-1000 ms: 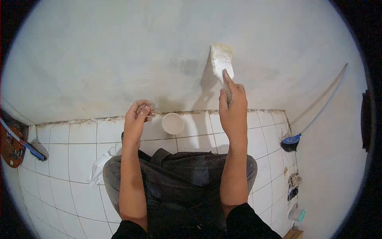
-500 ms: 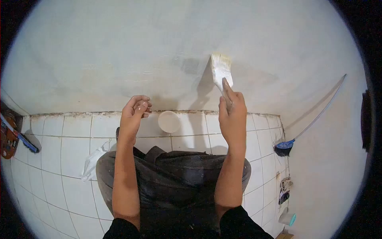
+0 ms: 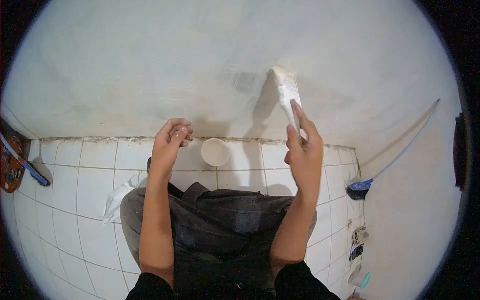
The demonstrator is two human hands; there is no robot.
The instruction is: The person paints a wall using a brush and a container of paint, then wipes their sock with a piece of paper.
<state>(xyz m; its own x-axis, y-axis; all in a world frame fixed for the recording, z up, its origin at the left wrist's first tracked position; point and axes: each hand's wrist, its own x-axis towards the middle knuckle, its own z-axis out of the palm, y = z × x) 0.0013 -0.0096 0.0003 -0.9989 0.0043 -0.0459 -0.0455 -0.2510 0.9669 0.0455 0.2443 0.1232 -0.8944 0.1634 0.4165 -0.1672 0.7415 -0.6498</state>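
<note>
My right hand grips the handle of a wide white paintbrush, its bristles pressed against the pale wall. The brush tilts, and its shadow falls to the left on the wall. My left hand hovers near the foot of the wall with fingers loosely curled, white smears on them, and nothing seen in it. Just right of that hand, a round whitish container stands on the tiled floor, close to the wall.
White floor tiles surround my crossed legs. A crumpled white plastic bag lies at the left. A blue brush is at the far left; a blue broom leans on the right wall, with a teal-rimmed cup lower down.
My right hand and the paintbrush have moved a little to the right, and the brush has turned more edge-on. My left hand stays nearly where it was.
</note>
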